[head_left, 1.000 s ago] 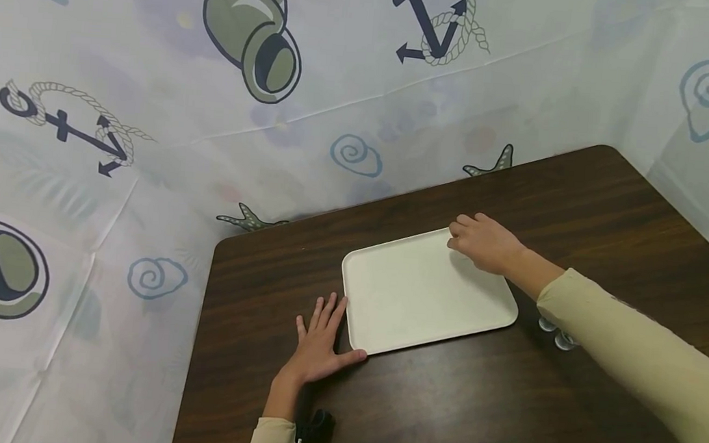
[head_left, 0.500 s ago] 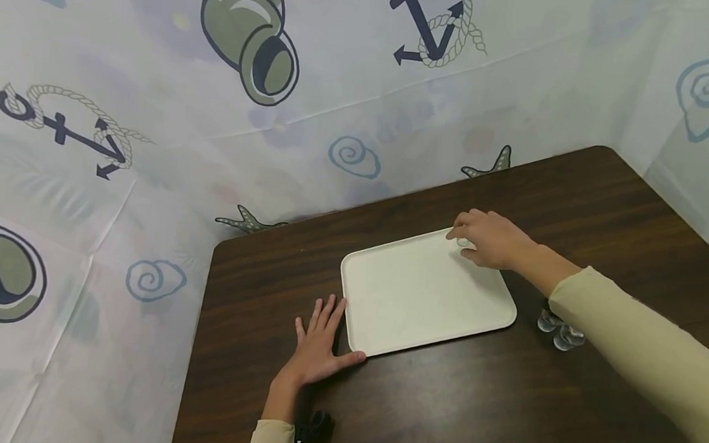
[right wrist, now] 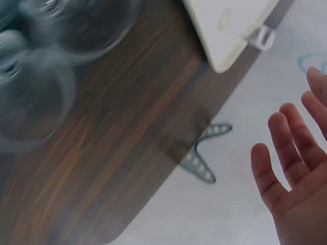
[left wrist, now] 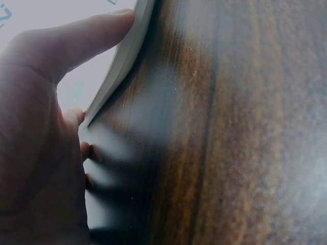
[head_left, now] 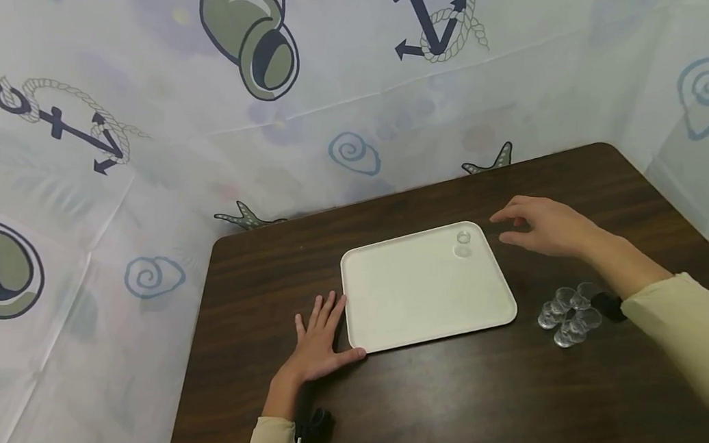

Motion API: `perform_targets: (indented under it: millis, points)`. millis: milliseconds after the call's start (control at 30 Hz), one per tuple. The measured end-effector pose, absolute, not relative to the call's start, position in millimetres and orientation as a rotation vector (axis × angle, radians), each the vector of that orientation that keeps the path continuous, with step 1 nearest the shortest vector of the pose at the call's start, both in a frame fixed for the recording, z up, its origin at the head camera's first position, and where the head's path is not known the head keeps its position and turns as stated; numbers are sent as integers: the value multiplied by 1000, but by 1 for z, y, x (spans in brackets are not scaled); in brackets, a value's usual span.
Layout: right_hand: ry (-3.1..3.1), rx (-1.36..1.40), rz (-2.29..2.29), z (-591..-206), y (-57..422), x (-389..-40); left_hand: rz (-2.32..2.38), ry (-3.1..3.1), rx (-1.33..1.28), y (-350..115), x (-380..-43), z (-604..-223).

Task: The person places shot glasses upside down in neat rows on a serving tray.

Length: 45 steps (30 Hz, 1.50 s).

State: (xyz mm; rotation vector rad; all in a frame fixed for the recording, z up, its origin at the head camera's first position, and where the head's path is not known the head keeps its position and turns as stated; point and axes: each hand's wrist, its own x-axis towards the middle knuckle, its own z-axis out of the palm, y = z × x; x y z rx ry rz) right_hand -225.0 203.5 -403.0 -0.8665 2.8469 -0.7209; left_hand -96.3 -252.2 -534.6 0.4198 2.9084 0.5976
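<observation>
A cream rectangular tray [head_left: 424, 288] lies on the brown table. One small clear glass [head_left: 463, 243] stands on it near the far right corner. My left hand [head_left: 315, 349] is spread at the tray's near left corner, its thumb over the front rim and a fingertip at the left edge. In the left wrist view the thumb [left wrist: 97, 35] lies along the tray's rim. My right hand [head_left: 542, 228] hovers to the right of the tray, fingers loosely bent, holding nothing. Below its forearm, several clear glasses [head_left: 566, 310] stand clustered on the table.
The dark wood table [head_left: 440, 406] extends around the tray. Behind it hangs a white cloth [head_left: 313, 109] printed with anchors, shells and starfish. A dark wrist strap [head_left: 609, 305] shows at the right wrist, beside the glasses.
My right hand has let go of the small glass at the tray's far right corner and moved right, off the tray. The clustered glasses now show more fully. My left hand stays put.
</observation>
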Motion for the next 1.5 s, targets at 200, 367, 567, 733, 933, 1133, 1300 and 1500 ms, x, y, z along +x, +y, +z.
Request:
perform_targets:
  millis: [200, 367, 567, 733, 933, 1133, 1300, 1500]
  points:
    - [2866, -751, -754, -396, 246, -201, 584, 2912, 419, -251, -98, -533]
    - [2923, -718, -763, -408, 279, -183, 597, 2923, 404, -249, -96, -527]
    - [2938, -622, -792, -441, 304, -168, 572, 2926, 391, -248, -95, -525]
    - [2929, -597, -811, -468, 317, -159, 581, 2917, 382, -248, -96, -522]
    - [2816, -559, -968, -492, 319, -151, 558, 2916, 392, -249, -94, -524]
    - [2760, -504, -1088, -503, 318, -142, 581, 2914, 390, -247, -95, -524]
    - [2782, -464, -1106, -506, 316, -142, 575, 2903, 376, -247, -96, -525]
    - [2790, -450, -1141, -509, 315, -141, 567, 2901, 369, -248, -96, -526]
